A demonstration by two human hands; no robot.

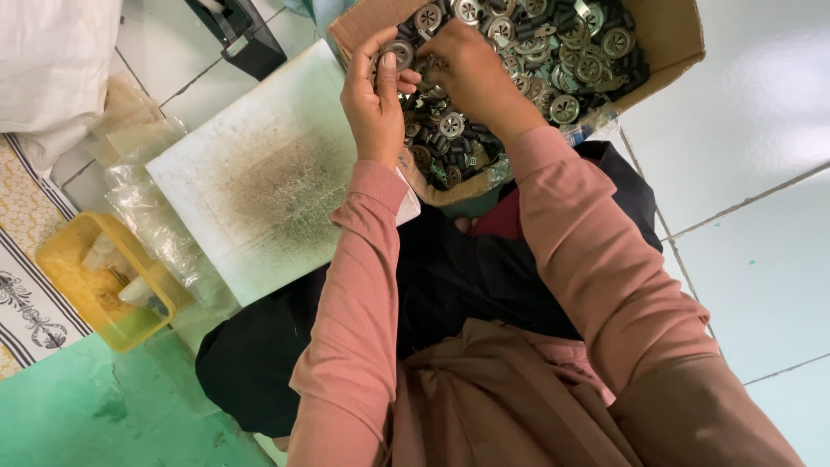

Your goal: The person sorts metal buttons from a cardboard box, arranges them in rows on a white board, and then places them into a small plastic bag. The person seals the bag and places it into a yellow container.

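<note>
A cardboard box (666, 39) at the top holds several round metal discs (566, 108) mixed with small dark parts. My left hand (372, 99) is raised at the box's left edge and pinches one round metal disc (399, 54) between thumb and fingers. Right beside it, my right hand (471, 73) reaches into the box with its fingers curled over the pile; what it grips is hidden. Both arms wear pink sleeves.
A stained white board (259, 182) lies left of the box. A yellow plastic tub (65, 259) and clear plastic bags (156, 216) sit further left, with a white sack (52, 60) top left. White floor tiles (761, 173) spread to the right. Dark cloth covers my lap.
</note>
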